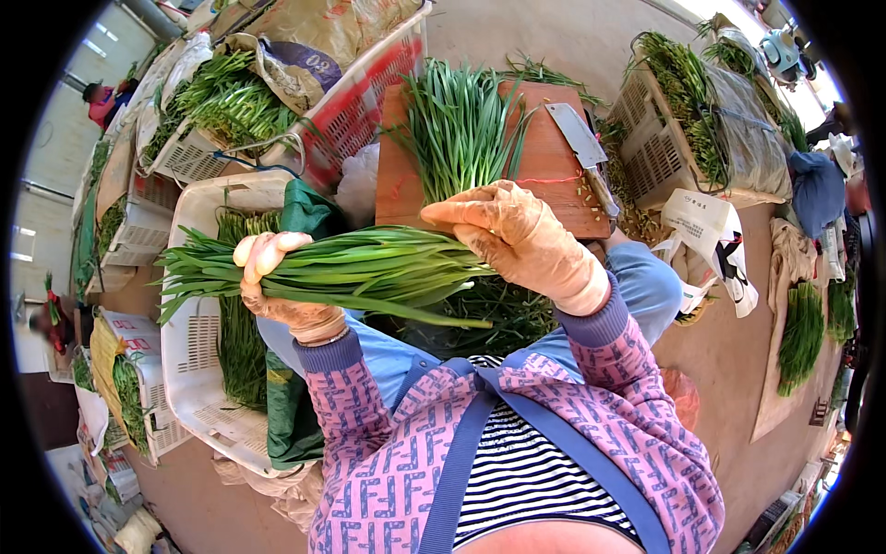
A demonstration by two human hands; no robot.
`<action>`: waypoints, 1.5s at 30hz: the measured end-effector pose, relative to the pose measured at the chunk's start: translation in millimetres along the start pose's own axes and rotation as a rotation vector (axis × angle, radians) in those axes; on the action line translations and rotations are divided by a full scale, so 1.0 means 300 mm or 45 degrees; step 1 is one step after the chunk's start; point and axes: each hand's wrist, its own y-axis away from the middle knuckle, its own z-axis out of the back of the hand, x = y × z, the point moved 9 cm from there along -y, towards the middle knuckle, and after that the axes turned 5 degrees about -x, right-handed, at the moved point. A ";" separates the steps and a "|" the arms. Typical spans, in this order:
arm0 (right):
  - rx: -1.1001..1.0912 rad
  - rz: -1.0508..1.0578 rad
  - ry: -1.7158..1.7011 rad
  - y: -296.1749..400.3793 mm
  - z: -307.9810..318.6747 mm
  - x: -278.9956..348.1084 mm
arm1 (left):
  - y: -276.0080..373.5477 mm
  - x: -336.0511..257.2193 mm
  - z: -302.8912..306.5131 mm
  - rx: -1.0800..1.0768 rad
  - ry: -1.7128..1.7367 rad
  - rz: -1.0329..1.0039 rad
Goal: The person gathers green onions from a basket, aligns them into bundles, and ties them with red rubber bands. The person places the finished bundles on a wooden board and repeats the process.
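My left hand (pixel 291 291), in a thin soil-stained glove, grips a bunch of garlic chives (pixel 374 273) around its leafy part. The bunch lies level in front of me, leaf tips to the left and stem ends to the right. At those stem ends is my right hand (pixel 533 242), gloved too, its fingers pointing left; whether they pinch any stems is unclear. A single leaf hangs loose below the bunch. Just beyond, more chives (pixel 460 131) rest on a wooden board (pixel 540 145). A cleaver (pixel 578 138) lies at the board's right side, near a thin red string (pixel 554 180).
At my left stands a white plastic crate (pixel 197 388) holding chives and green cloth. A red-and-white crate (pixel 353 111) is beyond it. Dark trimmings (pixel 491 315) lie between my legs. To the right are a loaded crate (pixel 651 131) and a white printed bag (pixel 709 242).
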 end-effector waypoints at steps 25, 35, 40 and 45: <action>-0.008 -0.106 0.188 0.236 0.085 -0.101 | 0.089 0.176 0.109 -0.373 0.353 0.286; 0.101 0.141 0.523 -0.013 -0.112 0.049 | 0.025 0.154 0.030 -0.136 0.647 0.479; -0.065 0.002 0.507 -0.021 -0.035 0.011 | 0.051 0.111 -0.070 -0.425 1.965 1.161; 0.247 0.200 0.735 0.034 -0.071 0.041 | 0.129 0.238 -0.069 -0.499 1.942 1.343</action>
